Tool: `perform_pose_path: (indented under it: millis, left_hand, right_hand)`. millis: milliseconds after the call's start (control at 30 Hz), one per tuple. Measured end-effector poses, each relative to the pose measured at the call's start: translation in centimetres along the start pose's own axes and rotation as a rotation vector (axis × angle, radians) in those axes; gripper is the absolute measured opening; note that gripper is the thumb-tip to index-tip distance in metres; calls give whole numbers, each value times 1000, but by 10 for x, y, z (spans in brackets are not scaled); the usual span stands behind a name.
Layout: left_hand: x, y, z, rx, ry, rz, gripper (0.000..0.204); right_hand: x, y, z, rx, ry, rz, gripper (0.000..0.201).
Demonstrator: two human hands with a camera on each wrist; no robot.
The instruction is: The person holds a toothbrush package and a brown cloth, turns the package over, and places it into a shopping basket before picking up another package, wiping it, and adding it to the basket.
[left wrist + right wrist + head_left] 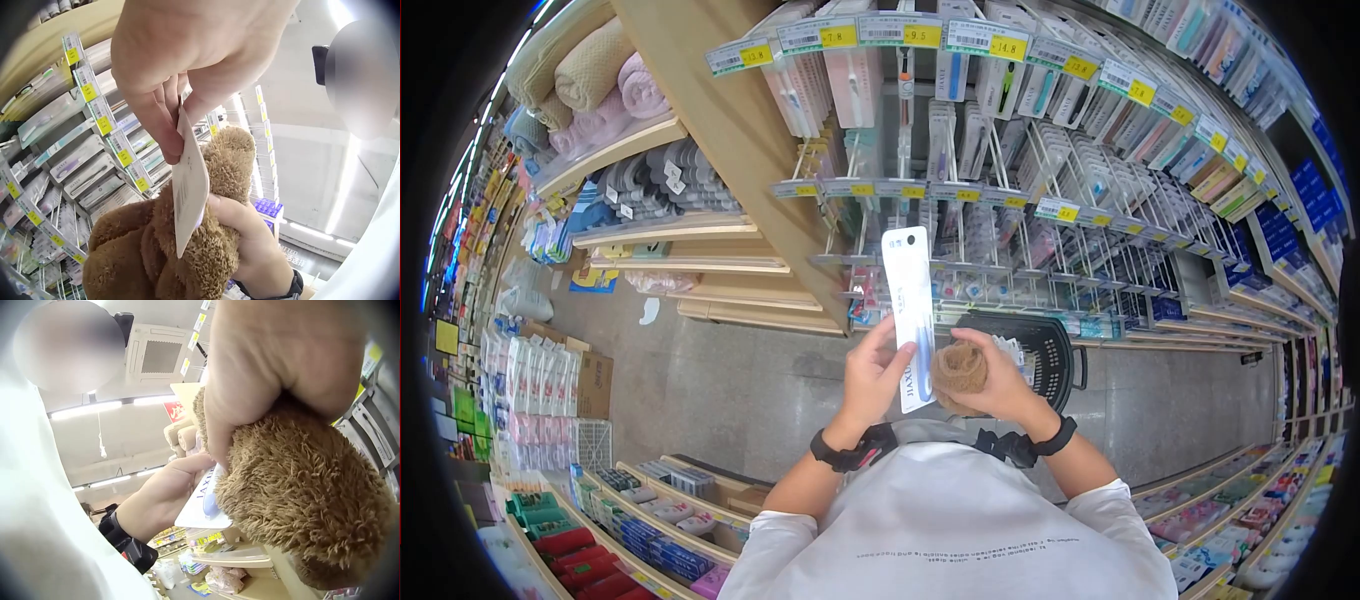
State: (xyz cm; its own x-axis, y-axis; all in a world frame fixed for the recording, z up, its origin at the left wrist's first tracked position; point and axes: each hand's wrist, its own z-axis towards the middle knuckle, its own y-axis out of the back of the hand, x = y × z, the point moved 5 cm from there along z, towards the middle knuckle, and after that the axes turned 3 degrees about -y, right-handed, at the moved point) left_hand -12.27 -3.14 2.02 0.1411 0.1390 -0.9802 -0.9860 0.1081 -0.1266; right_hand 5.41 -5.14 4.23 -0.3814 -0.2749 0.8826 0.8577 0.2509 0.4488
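Head view: both hands grasping. Left hand (870,368) pinches white printed package (912,290) on its lower half; right hand (1004,388) grips brown fluffy item (958,370) just beside it, near black basket (1055,362), facing price-tagged racks (1040,185).

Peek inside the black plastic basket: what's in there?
Whitish packaging shows in the basket. The right hand and fluffy brown plush item cover part of it; anything behind them can't be seen.
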Motion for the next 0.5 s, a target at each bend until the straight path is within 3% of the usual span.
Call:
perform_pose_path:
  millis: [100, 200, 367, 500]
  left_hand:
    - [-2, 2, 1, -28, 3, -75, 44]
    - [-3, 5, 1, -37, 6, -59, 46]
    - [0, 13, 1, -129, -46, -126, 30]
    - [4, 6, -4, -134, -22, -134, 21]
  right_hand:
    - [-3, -4, -5, 35, 32, 10, 74]
    - [-8, -9, -8, 115, -68, 54, 77]
    - [-3, -7, -10, 261, -76, 83, 76]
    - [4, 4, -4, 89, 37, -1, 72]
